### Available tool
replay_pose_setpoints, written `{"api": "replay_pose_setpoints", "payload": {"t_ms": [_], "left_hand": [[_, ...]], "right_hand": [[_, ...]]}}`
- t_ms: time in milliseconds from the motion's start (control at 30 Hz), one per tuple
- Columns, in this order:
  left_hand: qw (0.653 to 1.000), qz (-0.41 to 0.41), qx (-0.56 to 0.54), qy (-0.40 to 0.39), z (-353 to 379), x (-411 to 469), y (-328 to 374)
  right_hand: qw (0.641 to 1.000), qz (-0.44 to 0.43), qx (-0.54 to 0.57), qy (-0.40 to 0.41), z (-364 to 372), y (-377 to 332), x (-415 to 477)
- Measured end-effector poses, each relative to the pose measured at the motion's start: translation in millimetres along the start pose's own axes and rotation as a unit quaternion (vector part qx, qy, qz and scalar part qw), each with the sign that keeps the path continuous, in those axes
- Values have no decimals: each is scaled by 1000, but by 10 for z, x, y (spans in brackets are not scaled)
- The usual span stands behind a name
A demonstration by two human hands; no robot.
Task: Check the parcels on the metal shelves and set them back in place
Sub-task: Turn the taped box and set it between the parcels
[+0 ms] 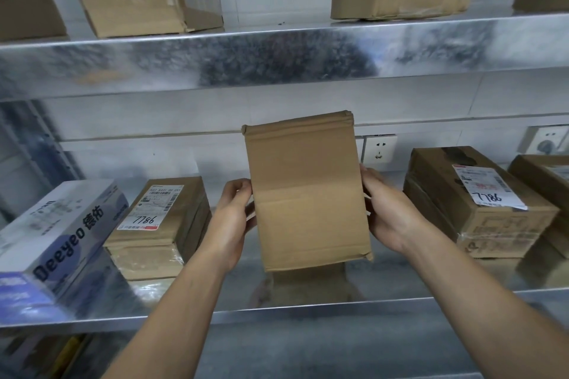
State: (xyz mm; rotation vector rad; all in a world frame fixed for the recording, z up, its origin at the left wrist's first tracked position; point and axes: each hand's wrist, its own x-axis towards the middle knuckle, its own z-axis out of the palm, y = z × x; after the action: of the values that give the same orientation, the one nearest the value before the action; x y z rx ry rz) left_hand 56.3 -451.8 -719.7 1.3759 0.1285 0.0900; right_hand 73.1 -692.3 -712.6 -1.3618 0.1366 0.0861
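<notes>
Head view: we grip the plain parcel (308,191) by its two long sides, left hand (234,218) and right hand (388,212) equally near, its long axis upright over the middle of the lower shelf (400,301).

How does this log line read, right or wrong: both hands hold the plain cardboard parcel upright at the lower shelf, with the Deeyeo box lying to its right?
Wrong in one respect. The head view shows the Deeyeo box lying to the left of the plain cardboard parcel, not its right. The rest stands: left hand and right hand hold it upright at the lower shelf.
</notes>
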Motion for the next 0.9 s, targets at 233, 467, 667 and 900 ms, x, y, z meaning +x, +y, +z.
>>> {"api": "replay_pose_setpoints", "payload": {"t_ms": [233, 467, 667, 900], "left_hand": [[999, 14, 50, -5, -15, -63, 55], [997, 32, 61, 25, -94, -12, -4], [999, -23, -21, 21, -139, 30, 5], [989, -94, -113, -30, -118, -32, 59]], "right_hand": [[997, 40, 45, -38, 31, -67, -68], [999, 5, 35, 18, -1, -8, -14], [999, 17, 21, 36, -54, 7, -5], [999, 14, -11, 41, -34, 194, 77]]}}
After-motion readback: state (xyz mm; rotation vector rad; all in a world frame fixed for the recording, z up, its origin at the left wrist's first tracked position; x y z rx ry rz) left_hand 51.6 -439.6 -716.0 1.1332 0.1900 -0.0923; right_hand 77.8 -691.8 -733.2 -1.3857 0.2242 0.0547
